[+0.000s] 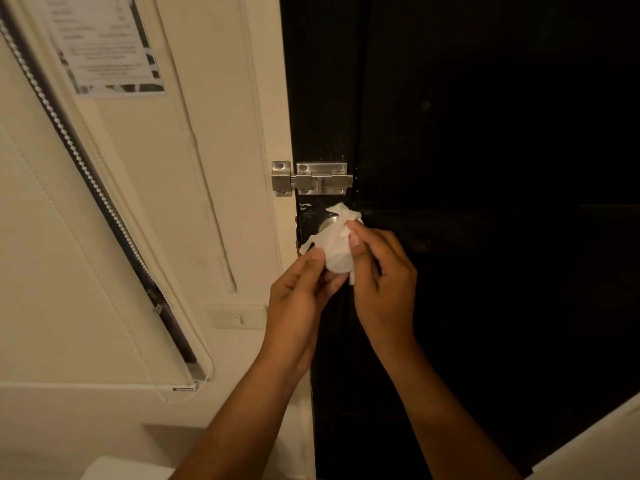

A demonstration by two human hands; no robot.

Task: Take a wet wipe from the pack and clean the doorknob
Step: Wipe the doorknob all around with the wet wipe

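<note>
Cream wall [214, 140] at left, bearing a window blind [52, 237] with bead chain, a printed notice [104, 43] and a light switch [236, 319]; dark door [485, 133] at right, with a steel slide bolt [311, 178] above the doorknob [329, 224]. Wipe [337, 240]: white, crumpled, draped over the doorknob, its long axis running from upper right down to lower left. Left hand [298, 303] pinches the wipe's lower edge between curled thumb and fingers; right hand [381, 275] presses fingertips closed onto its right side.

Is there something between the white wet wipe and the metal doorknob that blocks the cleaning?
Nothing visible. The white wet wipe already lies draped over the round metal doorknob, held by the left hand and the right hand.
</note>
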